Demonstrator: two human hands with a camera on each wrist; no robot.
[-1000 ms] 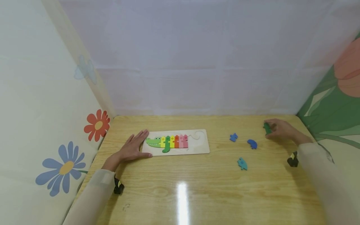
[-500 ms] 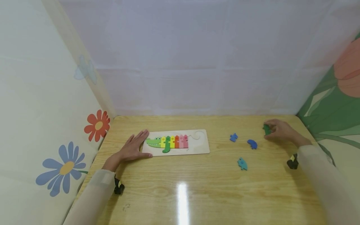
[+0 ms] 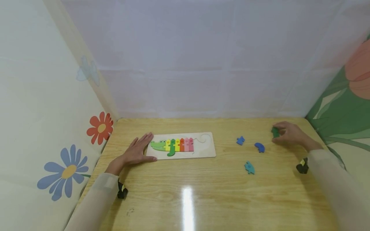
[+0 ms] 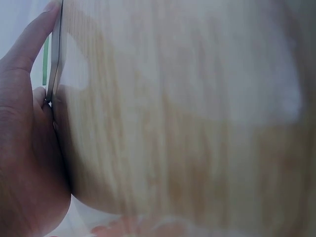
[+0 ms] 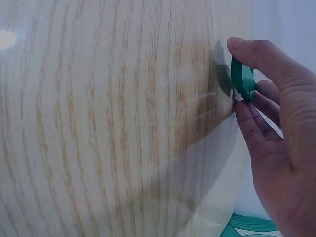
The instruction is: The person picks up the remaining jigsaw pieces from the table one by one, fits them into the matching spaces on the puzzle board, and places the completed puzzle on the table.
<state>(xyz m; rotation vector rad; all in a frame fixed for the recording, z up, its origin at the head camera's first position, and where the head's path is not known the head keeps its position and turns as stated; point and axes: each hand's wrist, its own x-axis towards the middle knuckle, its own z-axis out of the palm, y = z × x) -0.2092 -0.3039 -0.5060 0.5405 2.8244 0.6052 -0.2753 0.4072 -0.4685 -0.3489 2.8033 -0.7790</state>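
My left hand (image 3: 133, 153) lies flat against the left end of a pale wooden puzzle board (image 3: 206, 151), fingers spread along its upper corner and thumb along the lower edge. In the left wrist view the thumb (image 4: 34, 39) runs along the board's side. Set in the board are a green crocodile head (image 3: 157, 145) and several numbered strips in yellow, green, red and pink. At the table's far right my right hand (image 3: 291, 136) pinches a dark green puzzle piece (image 3: 275, 132) between thumb and fingers. The right wrist view shows that piece (image 5: 241, 79) tilted on its edge, close over the tabletop.
Between board and right hand lie a small blue puzzle piece (image 3: 240, 140), a curved darker blue one (image 3: 259, 147) and a teal one (image 3: 249, 167). Pale walls printed with flowers stand around the wooden table (image 3: 219, 195).
The dark green piece has turned a little in the fingers of my right hand. My left hand and the board have stayed in place.
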